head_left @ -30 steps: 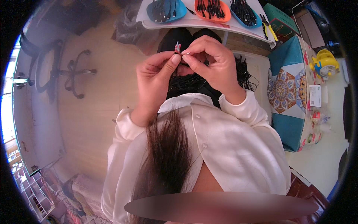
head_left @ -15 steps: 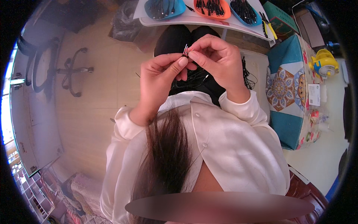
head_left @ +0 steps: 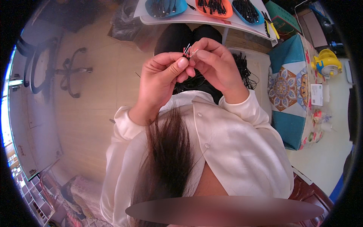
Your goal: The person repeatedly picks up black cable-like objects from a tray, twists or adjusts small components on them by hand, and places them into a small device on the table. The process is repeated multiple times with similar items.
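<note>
White table (head_left: 192, 19): blue tray (head_left: 166, 15), black plug (head_left: 191, 6), orange tray (head_left: 214, 16), second blue tray (head_left: 250, 22), pliers (head_left: 275, 31).

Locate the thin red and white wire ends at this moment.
In the head view, the wire ends are at upper centre, rising from the pinched thumb and forefinger of the left hand, with the right hand beside them.

glare whitens the far left; edges bend toward black corners.

On the surface (head_left: 186, 19) ahead, left to right: left tray (head_left: 166, 15), middle tray (head_left: 214, 16), right tray (head_left: 251, 21), pliers (head_left: 275, 31). In each tray: cables (head_left: 245, 11). Nearer than the surface, between left hand (head_left: 160, 72) and right hand (head_left: 219, 70): wires (head_left: 187, 50). Well left, on the floor (head_left: 96, 102): chair (head_left: 67, 71). Far right: fan (head_left: 326, 62).
</note>
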{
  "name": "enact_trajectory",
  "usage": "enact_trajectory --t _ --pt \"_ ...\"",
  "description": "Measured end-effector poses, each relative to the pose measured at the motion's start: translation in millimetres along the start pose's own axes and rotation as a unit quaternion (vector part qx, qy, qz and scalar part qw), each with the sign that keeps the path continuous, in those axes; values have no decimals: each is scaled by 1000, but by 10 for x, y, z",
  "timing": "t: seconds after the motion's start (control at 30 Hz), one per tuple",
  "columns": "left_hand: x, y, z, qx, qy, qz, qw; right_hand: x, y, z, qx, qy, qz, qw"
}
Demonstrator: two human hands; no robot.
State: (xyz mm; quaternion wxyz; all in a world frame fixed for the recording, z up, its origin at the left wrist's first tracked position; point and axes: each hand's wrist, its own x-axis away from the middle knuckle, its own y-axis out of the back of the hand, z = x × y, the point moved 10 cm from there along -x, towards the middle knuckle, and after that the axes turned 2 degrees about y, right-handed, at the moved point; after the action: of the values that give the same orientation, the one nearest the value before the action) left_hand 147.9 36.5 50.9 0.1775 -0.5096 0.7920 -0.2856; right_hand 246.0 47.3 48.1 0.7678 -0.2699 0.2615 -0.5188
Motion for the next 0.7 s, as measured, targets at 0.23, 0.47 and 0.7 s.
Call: enact_trajectory --t 0.23,0.47,0.7 --pt "0 -9 17 -25 3 4 1000 25 -65 125 65 18 -2 998" --pt "18 -62 97 12 58 57 997 46 -143 90 60 -22 7 998" --pt "44 -79 101 -53 58 51 996 85 -126 91 82 -55 16 995"
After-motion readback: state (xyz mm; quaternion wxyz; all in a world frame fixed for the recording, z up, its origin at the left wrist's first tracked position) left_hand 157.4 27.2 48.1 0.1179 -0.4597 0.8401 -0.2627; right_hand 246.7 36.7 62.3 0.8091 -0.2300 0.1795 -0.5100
